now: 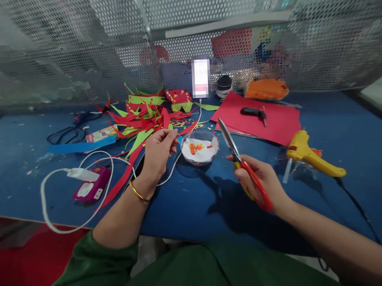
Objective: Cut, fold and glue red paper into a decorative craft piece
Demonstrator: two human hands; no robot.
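My right hand (259,178) is wrapped around the scissors (229,141), which have red and yellow handles; their blades point up and away from me. Left of centre, my left hand (159,150) is closed in a pinch. A small blue bit shows by its fingertips, but I cannot make out what they hold. Between my hands stands a clear round bowl (200,161), with white paper and small orange and red pieces in it. Just behind my left hand lies a heap of red and green paper strips (142,117).
Yellow glue gun (305,150) with its cord lies right. Red paper sheets (272,126) carry a black key (254,112). A lit phone (201,79) leans at the back, its white cable (173,169) crossing behind the bowl. A purple power adapter (93,187) sits left, beside a blue strip (83,145).
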